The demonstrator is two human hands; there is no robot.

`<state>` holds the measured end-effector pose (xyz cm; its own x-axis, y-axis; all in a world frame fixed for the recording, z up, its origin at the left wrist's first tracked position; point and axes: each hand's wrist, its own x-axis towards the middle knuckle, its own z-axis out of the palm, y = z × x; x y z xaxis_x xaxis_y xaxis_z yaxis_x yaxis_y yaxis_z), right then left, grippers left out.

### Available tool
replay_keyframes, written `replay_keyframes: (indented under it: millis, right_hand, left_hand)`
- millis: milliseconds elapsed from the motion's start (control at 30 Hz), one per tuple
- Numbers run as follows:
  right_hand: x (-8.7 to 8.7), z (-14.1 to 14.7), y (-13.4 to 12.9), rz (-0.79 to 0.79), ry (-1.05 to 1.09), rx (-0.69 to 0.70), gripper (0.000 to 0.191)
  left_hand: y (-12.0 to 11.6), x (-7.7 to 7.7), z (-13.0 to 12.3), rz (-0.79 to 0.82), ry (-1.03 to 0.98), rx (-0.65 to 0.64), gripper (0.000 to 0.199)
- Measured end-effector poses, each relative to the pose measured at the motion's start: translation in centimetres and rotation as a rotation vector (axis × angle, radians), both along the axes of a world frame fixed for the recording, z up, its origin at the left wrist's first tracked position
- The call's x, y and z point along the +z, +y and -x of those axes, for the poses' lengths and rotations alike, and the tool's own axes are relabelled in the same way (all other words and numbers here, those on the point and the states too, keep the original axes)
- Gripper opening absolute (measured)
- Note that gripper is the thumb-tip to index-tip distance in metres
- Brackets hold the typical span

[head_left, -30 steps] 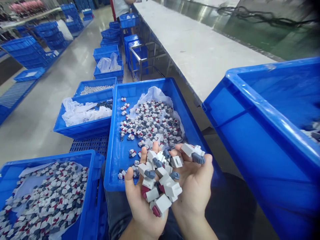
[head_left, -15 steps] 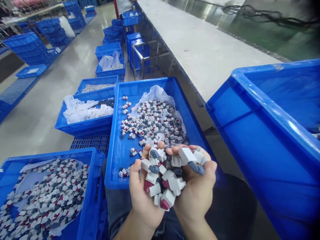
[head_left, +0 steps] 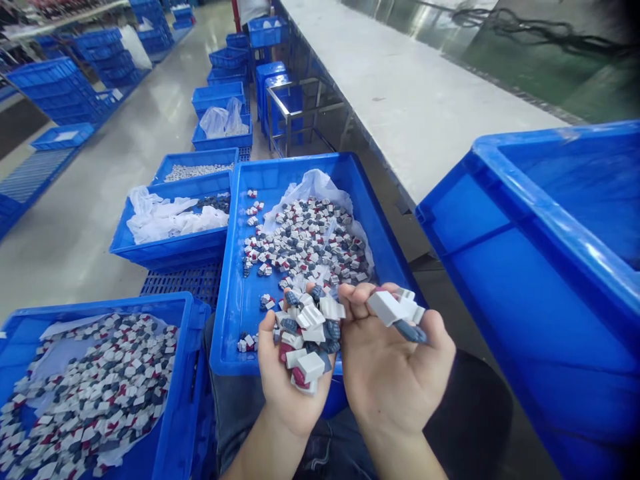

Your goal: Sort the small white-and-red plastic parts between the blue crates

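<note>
My left hand [head_left: 293, 403] is cupped, palm up, around a heap of small plastic parts [head_left: 311, 335] in white, dark blue-grey and dark red. Beside it, my right hand [head_left: 393, 373] is turned palm up with its palm bare. Between its thumb and fingertips it grips a small plastic piece [head_left: 387, 308] with a white block, a blue-grey end and a bit of red. Both hands are over the near edge of a blue tray [head_left: 230, 287]. Many similar parts [head_left: 310, 240] lie in that tray on a clear plastic bag [head_left: 320, 181].
To the left, another blue crate [head_left: 173, 393] holds more of these parts. A large blue bin [head_left: 530, 287] stands tilted at the right, near a long white table [head_left: 395, 87]. Beyond the tray are a crate with white plastic bags [head_left: 173, 223], stools [head_left: 273, 77] and a metal frame [head_left: 287, 120].
My hands have moved apart. The heap now rests in my left hand alone, while my right hand has shifted right with the small piece at its fingertips.
</note>
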<state>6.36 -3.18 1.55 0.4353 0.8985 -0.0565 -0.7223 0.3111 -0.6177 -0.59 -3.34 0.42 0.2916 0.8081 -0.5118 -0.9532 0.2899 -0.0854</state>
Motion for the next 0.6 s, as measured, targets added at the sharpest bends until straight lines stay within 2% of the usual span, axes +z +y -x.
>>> replay_keyframes:
  millis: [133,233,333,433,500,600]
  right_hand:
    - [0.4,-1.0,0.4,0.089,0.052,0.059,0.02]
    - [0.7,-1.9,0.5,0.192,-0.046,0.111,0.016]
    - [1.3,-2.7,-0.2,0.118,-0.363,0.167,0.02]
    - [2.0,-3.0,-1.3,-0.027,-0.764,0.342,0.022]
    - [2.3,-3.0,-1.9,-0.05,-0.961,0.433,0.019]
    - [2.1,-3.1,-2.4,-0.031,-1.158,0.41,0.009]
  left_hand:
    - [0.2,-0.6,0.5,-0.13,0.002,-0.014,0.037]
    - [0.3,-0.9,0.9,-0.177,0.034,-0.006,0.036]
    - [0.5,-1.2,1.1,-0.114,0.073,0.012,0.035]
    - [0.6,-1.5,1.2,-0.07,0.07,-0.037,0.039]
    - [0.5,-1.7,1.4,-0.095,0.058,-0.082,0.043]
    - [0.5,-1.7,1.5,-0.12,0.059,-0.133,0.047]
